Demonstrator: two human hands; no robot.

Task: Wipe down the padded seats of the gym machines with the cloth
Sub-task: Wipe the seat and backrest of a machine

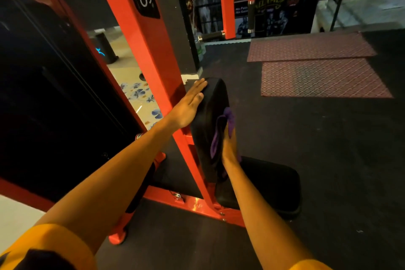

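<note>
Head view: we look down along both bare arms at a red-framed machine with two black pads.
Left hand: our left hand lies flat on the rear upper edge of the upright back pad, fingers straight and close together, holding nothing. We judge that it braces the pad against the push from the other side.
Right hand: our right hand presses the purple cloth against the pad's front face. We see it edge-on, and its fingers run fairly straight up along the cloth, pressing rather than clutching as far as this angle shows.
Cloth: it is sandwiched between palm and pad about midway up the face, with a loose fold bunched over the fingertips.
Seat pad: the seat pad sits just below, with nothing touching it.
Stage: we judge that we are mid-wipe on the back pad, with the seat probably still to do.
Floor: two patterned mats lie well apart from the machine.
</note>
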